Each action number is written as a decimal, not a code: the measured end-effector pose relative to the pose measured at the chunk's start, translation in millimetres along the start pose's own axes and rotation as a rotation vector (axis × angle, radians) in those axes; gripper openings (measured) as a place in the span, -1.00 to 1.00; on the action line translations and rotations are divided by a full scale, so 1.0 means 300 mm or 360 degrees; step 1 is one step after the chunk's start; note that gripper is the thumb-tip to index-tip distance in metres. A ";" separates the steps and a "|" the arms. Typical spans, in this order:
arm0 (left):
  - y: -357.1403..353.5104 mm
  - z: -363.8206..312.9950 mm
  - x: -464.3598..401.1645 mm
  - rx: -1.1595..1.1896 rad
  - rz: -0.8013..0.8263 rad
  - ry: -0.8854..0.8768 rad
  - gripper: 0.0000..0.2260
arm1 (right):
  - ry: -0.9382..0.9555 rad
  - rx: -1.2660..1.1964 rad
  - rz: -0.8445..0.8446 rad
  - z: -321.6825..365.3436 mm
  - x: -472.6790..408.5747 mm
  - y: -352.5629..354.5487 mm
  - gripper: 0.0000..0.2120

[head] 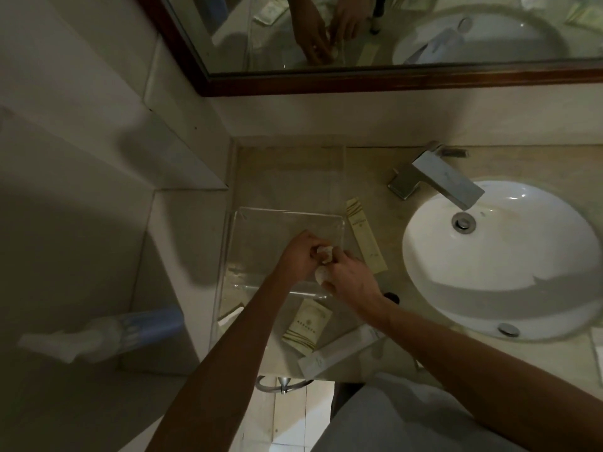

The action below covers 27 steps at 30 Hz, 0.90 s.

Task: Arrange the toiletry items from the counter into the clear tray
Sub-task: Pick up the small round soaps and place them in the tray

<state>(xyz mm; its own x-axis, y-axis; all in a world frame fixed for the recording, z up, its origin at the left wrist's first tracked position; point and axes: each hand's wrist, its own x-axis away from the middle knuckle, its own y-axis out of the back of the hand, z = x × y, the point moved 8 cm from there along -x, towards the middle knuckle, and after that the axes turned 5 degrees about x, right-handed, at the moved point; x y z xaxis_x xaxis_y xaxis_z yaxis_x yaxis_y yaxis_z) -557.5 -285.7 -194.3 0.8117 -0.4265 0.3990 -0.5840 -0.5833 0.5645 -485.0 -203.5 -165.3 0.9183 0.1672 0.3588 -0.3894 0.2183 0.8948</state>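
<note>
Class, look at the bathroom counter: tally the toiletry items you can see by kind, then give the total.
Small pale round wrapped items held in the hands' grip: 2
Cream paper sachets with gold stripes: 2
Long white cardboard box: 1
Total: 5

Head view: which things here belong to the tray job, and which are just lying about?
Job:
clear tray
small pale items, held over the tray by the left hand and right hand
long cream packet
cream sachet
white box

Lying about:
faucet
sink
mirror
tissue box
</note>
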 end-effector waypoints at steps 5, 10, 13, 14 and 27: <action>0.014 -0.009 0.022 -0.0031 0.0039 0.0049 -0.81 | -0.0037 -0.0081 -0.0054 -0.023 0.038 0.005 -0.59; 0.105 0.040 0.144 -0.0006 -0.0213 0.0136 -0.68 | -0.0377 -0.0326 -0.0196 -0.073 0.105 0.060 -0.69; 0.099 0.105 0.277 -0.0168 -0.0029 0.0222 -0.57 | -0.0600 -0.0357 -0.0089 -0.098 0.117 0.043 -0.72; 0.092 0.121 0.310 -0.0197 0.0004 0.0234 -0.52 | -0.0640 -0.0375 -0.0035 -0.099 0.115 0.028 -0.68; 0.070 0.108 0.288 -0.0338 -0.0122 0.0024 -0.79 | -0.0592 -0.0524 0.0089 -0.131 0.018 0.005 -0.71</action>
<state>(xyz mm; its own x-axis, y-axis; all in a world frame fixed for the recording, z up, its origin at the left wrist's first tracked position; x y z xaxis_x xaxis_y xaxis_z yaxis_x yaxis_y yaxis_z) -500.0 -357.2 -171.2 0.8547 -0.3751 0.3590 -0.5070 -0.4541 0.7326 -483.4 -164.5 -172.4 0.8354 -0.1540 0.5277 -0.3853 0.5207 0.7618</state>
